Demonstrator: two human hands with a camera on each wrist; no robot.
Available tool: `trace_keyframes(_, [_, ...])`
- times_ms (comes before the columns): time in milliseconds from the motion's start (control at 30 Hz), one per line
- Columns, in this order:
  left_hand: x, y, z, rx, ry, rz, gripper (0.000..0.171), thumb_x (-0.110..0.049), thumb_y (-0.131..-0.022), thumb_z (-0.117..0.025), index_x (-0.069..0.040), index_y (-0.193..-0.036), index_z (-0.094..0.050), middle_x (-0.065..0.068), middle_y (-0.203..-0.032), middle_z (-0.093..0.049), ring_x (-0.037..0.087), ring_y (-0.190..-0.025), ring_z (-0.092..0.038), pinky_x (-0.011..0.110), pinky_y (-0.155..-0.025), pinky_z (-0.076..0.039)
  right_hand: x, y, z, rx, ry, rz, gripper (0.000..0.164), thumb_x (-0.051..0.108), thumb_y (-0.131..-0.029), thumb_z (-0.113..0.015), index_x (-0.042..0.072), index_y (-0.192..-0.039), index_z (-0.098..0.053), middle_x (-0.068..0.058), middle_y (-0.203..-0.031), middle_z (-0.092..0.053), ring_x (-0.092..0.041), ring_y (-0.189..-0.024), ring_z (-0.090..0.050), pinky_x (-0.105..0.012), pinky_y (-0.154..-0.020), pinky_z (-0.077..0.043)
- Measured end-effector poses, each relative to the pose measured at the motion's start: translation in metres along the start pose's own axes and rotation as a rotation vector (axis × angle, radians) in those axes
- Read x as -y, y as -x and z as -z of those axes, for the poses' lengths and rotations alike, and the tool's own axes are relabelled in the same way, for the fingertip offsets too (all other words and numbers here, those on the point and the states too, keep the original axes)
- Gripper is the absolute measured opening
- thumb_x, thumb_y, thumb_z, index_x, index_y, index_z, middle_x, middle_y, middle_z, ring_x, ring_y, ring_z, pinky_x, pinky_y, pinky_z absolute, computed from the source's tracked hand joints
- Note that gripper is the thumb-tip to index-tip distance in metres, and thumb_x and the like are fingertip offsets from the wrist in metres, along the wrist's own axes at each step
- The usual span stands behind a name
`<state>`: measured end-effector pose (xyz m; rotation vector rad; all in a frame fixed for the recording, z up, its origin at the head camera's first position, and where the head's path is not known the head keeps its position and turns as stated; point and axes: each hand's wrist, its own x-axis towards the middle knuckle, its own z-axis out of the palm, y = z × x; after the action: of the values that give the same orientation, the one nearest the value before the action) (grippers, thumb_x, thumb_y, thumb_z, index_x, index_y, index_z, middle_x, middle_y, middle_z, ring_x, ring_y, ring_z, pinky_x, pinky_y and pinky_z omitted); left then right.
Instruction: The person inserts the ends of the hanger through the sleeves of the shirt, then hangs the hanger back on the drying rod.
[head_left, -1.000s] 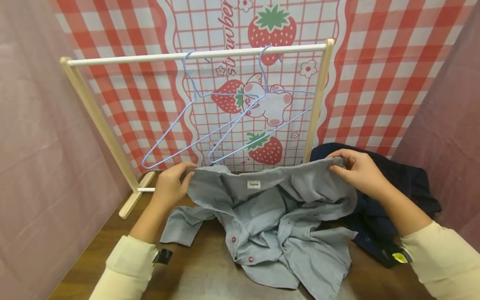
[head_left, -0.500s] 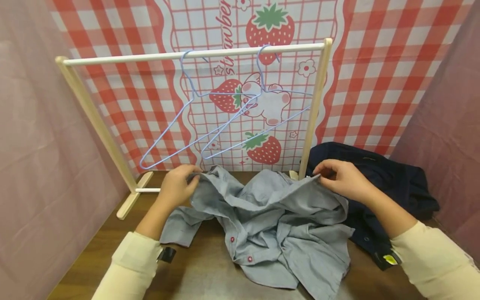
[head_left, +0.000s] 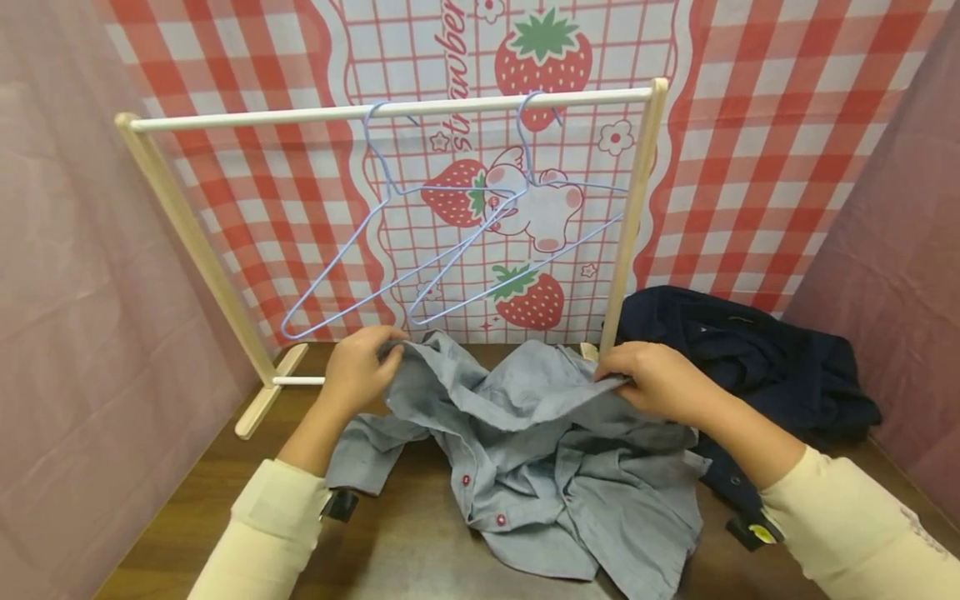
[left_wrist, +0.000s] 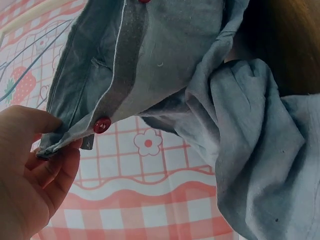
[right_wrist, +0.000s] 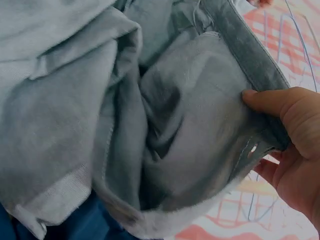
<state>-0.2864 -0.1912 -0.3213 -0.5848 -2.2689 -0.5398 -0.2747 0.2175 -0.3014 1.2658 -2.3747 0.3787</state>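
A grey button-up shirt (head_left: 517, 467) with red buttons lies rumpled on the table, its collar end raised off the surface. My left hand (head_left: 360, 371) pinches one end of the collar edge between thumb and fingers. In the left wrist view, a red button (left_wrist: 102, 125) sits just beside those fingertips. On the other side, my right hand (head_left: 660, 382) grips the collar band, the thumb (right_wrist: 257, 100) lying on its inner face and the fingers behind it. Between both hands the fabric sags in a loose fold. The shirt's inside shows in the right wrist view.
Behind the shirt stands a wooden rack with a white rail (head_left: 450, 106). Two blue wire hangers, one on the left (head_left: 388, 193) and one on the right (head_left: 529, 171), hang from it. Dark navy clothing (head_left: 772, 358) lies heaped at the right on the wooden table (head_left: 420, 550).
My right hand has moved left and down with the collar, closer to my left hand. The collar edge, earlier stretched with its white label showing, now droops and hides the label.
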Motion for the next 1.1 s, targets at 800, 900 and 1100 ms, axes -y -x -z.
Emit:
trace_keyframes(800, [0.019, 0.004, -0.01, 0.167, 0.003, 0.169, 0.011, -0.01, -0.086, -0.07, -0.004, -0.096, -0.071, 0.01, -0.091, -0.072, 0.026, -0.077, -0.066, 0.045, -0.069, -0.052, -0.028, 0.015, 0.045, -0.01, -0.76, -0.455, 0.012, 0.007, -0.096, -0.06, 0.004, -0.105, -0.067, 0.0, -0.094, -0.065, -0.015, -0.08, -0.057, -0.03, -0.069, -0.05])
trace_keyframes(900, [0.022, 0.005, -0.013, 0.218, 0.023, 0.188, 0.01, -0.011, -0.086, -0.069, -0.006, -0.095, -0.071, 0.009, -0.09, -0.073, 0.025, -0.076, -0.066, 0.045, -0.069, -0.052, -0.029, 0.013, 0.044, -0.039, -0.798, -0.464, 0.016, 0.009, -0.097, -0.059, 0.004, -0.111, -0.065, -0.001, -0.096, -0.067, -0.015, -0.082, -0.061, -0.03, -0.068, -0.053])
trace_keyframes(1100, [0.023, 0.007, -0.017, 0.288, 0.04, 0.198, 0.01, -0.013, -0.085, -0.07, -0.008, -0.094, -0.071, 0.007, -0.09, -0.073, 0.027, -0.08, -0.067, 0.047, -0.072, -0.052, -0.029, 0.007, 0.046, -0.111, -0.681, -0.548, 0.021, 0.017, -0.097, -0.062, 0.003, -0.111, -0.066, -0.003, -0.089, -0.069, -0.017, -0.075, -0.061, -0.03, -0.062, -0.052])
